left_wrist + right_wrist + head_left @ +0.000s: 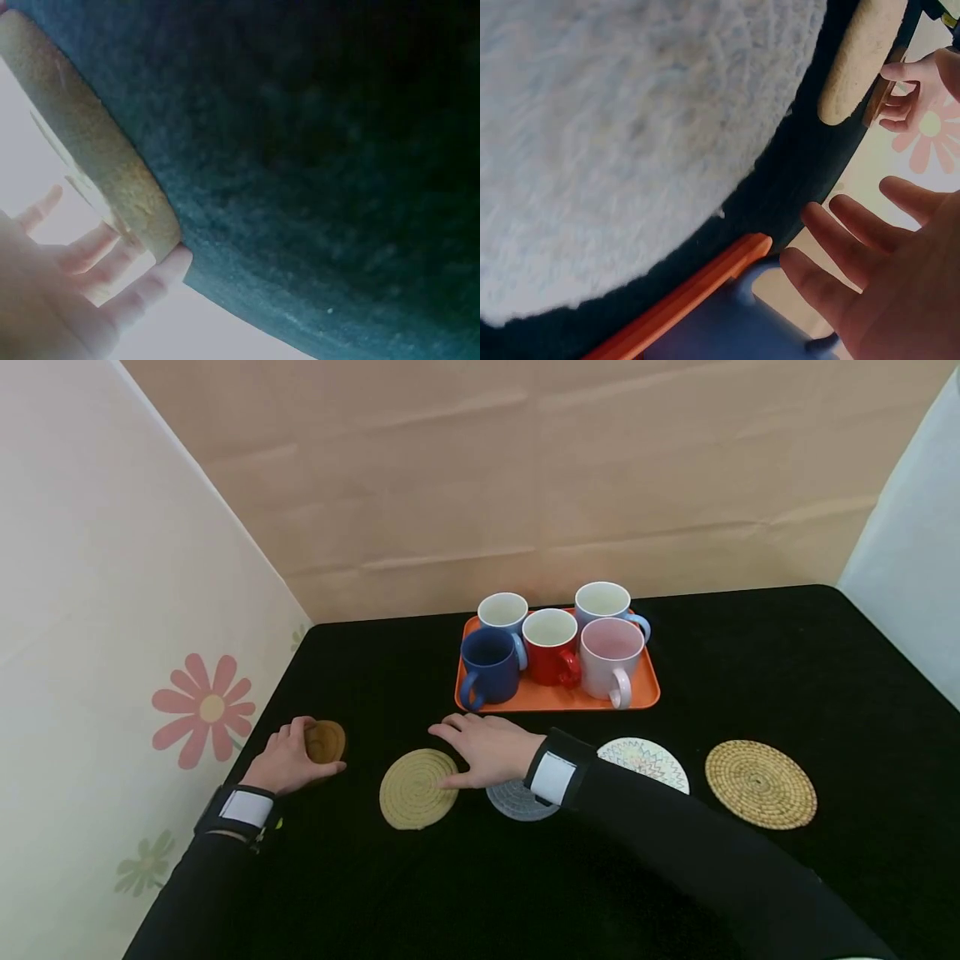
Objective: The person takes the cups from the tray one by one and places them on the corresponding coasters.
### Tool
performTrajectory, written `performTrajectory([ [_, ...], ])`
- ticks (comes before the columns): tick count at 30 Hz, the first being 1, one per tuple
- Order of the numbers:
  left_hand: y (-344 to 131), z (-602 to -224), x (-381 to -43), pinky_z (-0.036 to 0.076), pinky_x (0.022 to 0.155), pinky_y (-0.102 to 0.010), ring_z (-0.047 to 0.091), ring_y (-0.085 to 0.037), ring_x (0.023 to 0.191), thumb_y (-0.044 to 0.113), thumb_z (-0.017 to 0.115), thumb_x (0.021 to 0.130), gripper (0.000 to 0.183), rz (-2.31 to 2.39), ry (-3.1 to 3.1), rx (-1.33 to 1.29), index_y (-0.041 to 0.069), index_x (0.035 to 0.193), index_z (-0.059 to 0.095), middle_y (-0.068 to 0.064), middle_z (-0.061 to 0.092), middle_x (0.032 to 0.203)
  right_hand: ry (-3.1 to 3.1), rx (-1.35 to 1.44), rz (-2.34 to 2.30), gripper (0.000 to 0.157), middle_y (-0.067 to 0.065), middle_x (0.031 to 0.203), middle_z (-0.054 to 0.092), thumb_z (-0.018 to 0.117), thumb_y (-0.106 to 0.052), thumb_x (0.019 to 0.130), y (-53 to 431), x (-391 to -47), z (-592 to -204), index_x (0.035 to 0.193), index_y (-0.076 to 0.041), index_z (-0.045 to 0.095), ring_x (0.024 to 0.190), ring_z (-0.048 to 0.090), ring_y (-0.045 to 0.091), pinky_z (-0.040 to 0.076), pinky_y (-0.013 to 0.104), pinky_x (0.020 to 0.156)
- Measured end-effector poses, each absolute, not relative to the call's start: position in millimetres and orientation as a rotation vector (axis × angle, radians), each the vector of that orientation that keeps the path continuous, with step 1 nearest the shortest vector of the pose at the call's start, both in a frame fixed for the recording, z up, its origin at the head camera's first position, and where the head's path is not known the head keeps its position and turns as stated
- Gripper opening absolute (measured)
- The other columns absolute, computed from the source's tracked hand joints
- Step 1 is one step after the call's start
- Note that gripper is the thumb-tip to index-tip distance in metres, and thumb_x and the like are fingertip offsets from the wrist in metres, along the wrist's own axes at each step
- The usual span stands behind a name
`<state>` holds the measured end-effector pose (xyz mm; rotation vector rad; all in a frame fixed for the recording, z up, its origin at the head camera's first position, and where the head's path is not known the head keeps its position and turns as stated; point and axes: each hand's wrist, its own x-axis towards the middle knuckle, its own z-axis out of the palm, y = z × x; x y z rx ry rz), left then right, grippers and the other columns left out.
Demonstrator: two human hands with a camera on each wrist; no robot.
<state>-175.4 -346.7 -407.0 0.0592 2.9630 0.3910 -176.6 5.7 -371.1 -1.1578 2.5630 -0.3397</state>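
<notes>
Brown backdrop [525,468]: a creased sheet rising behind the far edge of the table.
Black table [345,893]: a dark, cloth-like top under tray, mats and hands.
Left panel [90,527]: pale, printed with a pink flower [202,710] and, lower down, a smaller green flower [146,864].
Right panel [915,552]: pale, bordering the table's right side.
Black sleeves [675,835]: cover both forearms; the right one partly hides the white patterned mat.
Orange tray [645,692]: near the far edge, bearing five mugs.
Right hand [491,752]: fingers and thumb spread, between the beige and grey-blue mats; the thumb overlaps the beige one in the head view, but contact I cannot tell.
Left hand [288,758]: pinches the wooden coaster by its rim, thumb and fingers on opposite sides.
Mats, left to right: beige mat [414,793], grey-blue mat [517,803], white patterned mat [648,764] with fine zigzag marks, straw mat [761,785].
Mugs: navy mug [495,668], red mug [543,664] and pink mug [603,668] before two light-blue mugs [600,602].
Wooden coaster [325,743]: on the table, left of the beige mat, within the left hand's grip.
White labels [553,778]: one on each black wristband; any print is too small to read.
</notes>
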Motion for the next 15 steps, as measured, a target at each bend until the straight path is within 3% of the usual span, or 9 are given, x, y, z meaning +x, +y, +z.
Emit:
performTrajectory([
  [15, -333, -405, -140, 0.053, 0.07, -0.053, 0.048, -0.04, 0.102, 0.061, 0.075, 0.073, 0.092, 0.4, 3.0, 0.237, 0.005, 0.132, 0.033, -0.026, 0.048, 0.119, 2.578, -1.267, -0.41, 0.077, 0.011, 0.148, 0.04, 0.065, -0.054, 0.087, 60, -166, -363, 0.149, -0.016, 0.039, 0.132, 0.042, 0.025, 0.038, 0.045, 0.104],
])
